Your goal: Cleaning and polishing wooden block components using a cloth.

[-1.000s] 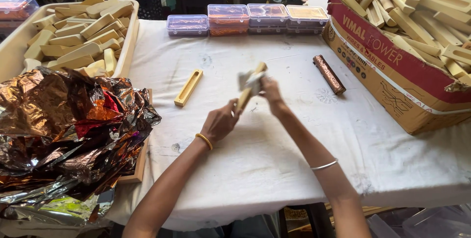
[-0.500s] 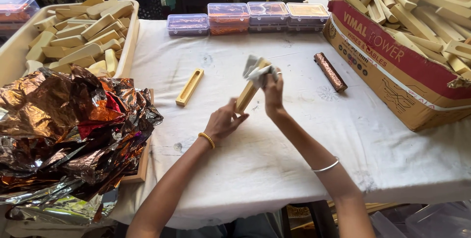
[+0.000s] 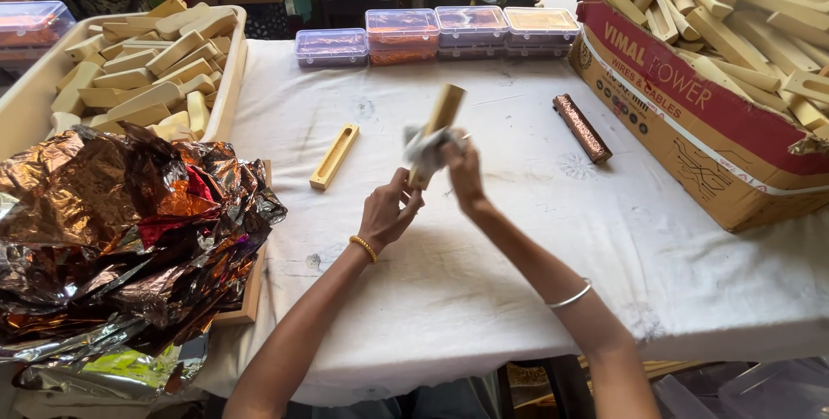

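Note:
Over the white cloth of the table, my left hand (image 3: pixel 386 212) grips the lower end of a pale wooden stick (image 3: pixel 442 113) that tilts up and to the right. My right hand (image 3: pixel 460 166) presses a crumpled whitish cloth (image 3: pixel 424 147) around the stick's middle. A second wooden piece with a long slot (image 3: pixel 334 156) lies flat to the left of my hands. A stick wrapped in brown glittery foil (image 3: pixel 582 127) lies to the right.
A heap of crumpled metallic foil sheets (image 3: pixel 112 229) fills the left. Behind it stands a cream tray (image 3: pixel 226 82) of wooden pieces. A cardboard box (image 3: pixel 691 134) of wooden sticks sits at the right. Several clear lidded boxes (image 3: pixel 436 31) line the far table edge.
The stick has tipped more upright, and my right hand with the cloth has slid down it from the upper end toward the middle. My left hand keeps the lower end.

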